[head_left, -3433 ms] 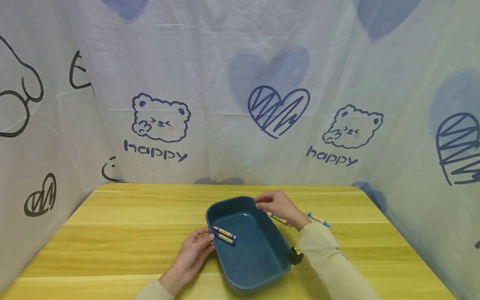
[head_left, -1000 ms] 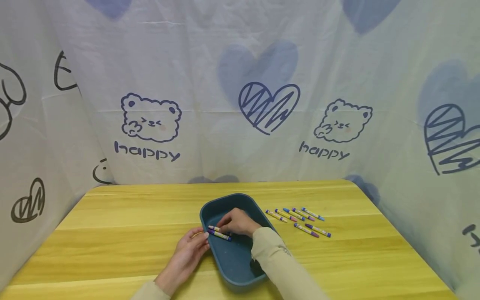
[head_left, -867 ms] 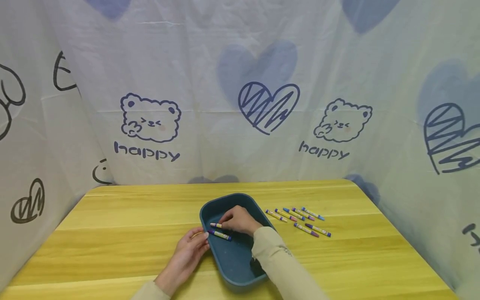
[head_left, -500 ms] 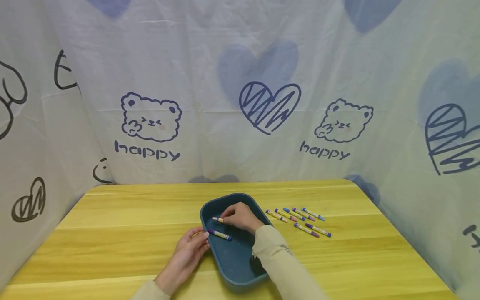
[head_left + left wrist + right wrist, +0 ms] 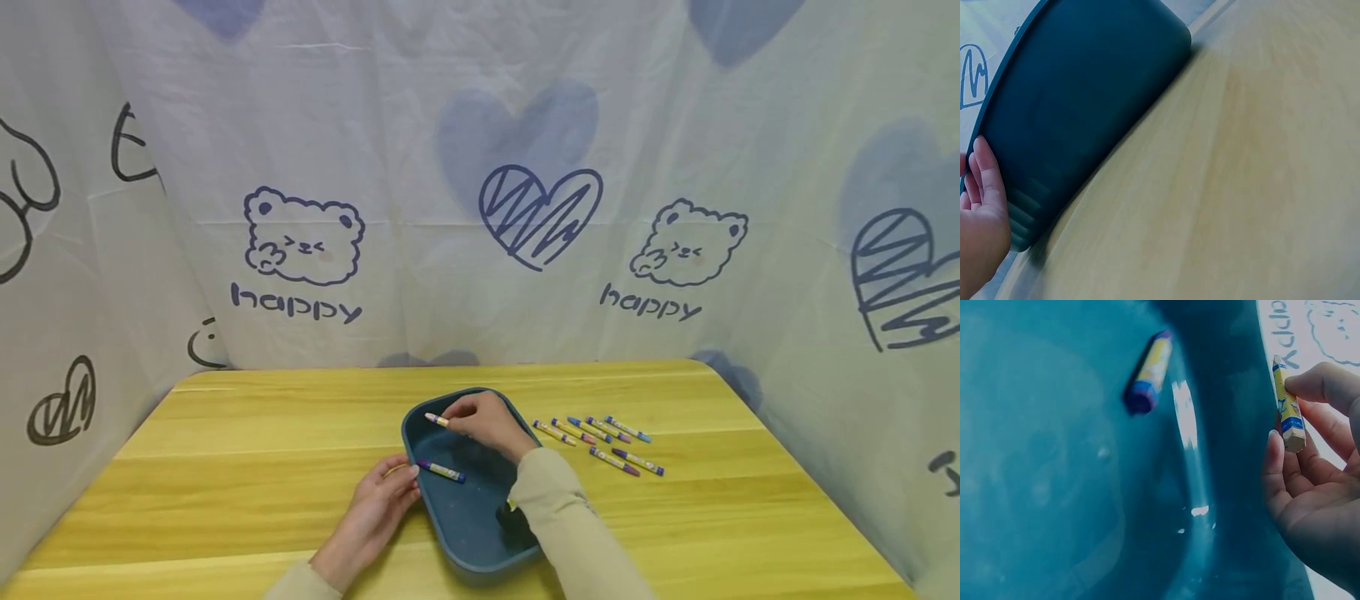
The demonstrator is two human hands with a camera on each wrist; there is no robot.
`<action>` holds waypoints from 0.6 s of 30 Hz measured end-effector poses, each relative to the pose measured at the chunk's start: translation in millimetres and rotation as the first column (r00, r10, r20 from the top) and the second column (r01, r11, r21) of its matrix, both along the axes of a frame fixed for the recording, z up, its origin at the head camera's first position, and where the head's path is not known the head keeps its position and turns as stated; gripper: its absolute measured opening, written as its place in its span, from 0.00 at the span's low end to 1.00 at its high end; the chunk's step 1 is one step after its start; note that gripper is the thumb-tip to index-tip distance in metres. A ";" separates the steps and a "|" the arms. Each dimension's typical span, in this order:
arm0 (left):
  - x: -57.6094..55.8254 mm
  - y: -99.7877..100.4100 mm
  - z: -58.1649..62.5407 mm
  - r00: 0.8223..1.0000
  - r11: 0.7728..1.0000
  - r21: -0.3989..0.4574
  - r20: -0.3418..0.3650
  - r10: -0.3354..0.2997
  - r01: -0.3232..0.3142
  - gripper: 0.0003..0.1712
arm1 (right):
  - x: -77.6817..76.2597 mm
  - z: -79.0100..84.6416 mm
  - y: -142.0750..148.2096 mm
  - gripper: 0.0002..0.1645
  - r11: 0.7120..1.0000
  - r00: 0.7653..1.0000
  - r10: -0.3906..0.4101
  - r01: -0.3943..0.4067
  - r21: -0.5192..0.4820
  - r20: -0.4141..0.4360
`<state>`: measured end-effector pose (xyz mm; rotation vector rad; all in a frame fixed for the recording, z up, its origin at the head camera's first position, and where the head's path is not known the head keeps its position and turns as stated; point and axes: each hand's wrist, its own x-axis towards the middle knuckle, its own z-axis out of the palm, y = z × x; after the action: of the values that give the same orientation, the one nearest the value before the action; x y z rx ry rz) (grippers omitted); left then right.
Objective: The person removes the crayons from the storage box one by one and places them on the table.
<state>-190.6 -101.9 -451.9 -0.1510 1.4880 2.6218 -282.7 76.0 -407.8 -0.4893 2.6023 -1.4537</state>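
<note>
My right hand (image 5: 491, 425) pinches a pale peach crayon (image 5: 437, 420) above the far part of a dark blue plastic box (image 5: 450, 546). In the right wrist view the crayon (image 5: 1288, 409) has a yellow wrapper with blue bands and sits between thumb and fingers. A purple crayon (image 5: 441, 471) lies on the box floor by the left wall. My left hand (image 5: 375, 508) grips the box's left rim, its fingers (image 5: 988, 172) along the outer wall in the left wrist view. The right forearm hides part of the box's right side.
Several crayons (image 5: 615, 461) in yellow wrappers lie on the wooden table (image 5: 247, 467) to the right of the box. A printed white curtain (image 5: 420, 275) surrounds the table at the back and sides.
My right hand has taken the pale crayon from beside the purple one on the box floor and raised it toward the far end. The left hand has stayed at the rim.
</note>
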 end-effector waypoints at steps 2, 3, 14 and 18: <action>0.6 -0.3 -0.2 1.000 1.000 0.002 0.001 -0.002 0.002 0.12 | 0.7 2.2 0.4 0.06 1.000 1.000 -0.001 0.001 -0.023 0.011; 0.7 -0.3 -0.4 1.000 1.000 0.001 0.000 -0.003 0.003 0.13 | 0.8 3.1 0.9 0.06 1.000 1.000 -0.001 0.001 -0.030 0.014; 1.6 0.6 -1.5 1.000 1.000 0.004 -0.020 0.001 -0.001 0.11 | -2.1 32.9 14.1 0.08 0.998 0.999 0.005 -0.009 -0.068 -0.046; 1.1 0.0 -1.6 1.000 1.000 0.020 -0.013 0.003 -0.003 0.11 | -6.7 50.0 23.0 0.08 0.999 0.998 -0.009 0.007 -0.032 -0.070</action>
<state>-189.5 -101.9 -453.5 -0.1347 1.4658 2.6443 -289.3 99.0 -357.9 -0.5442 2.6410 -1.5089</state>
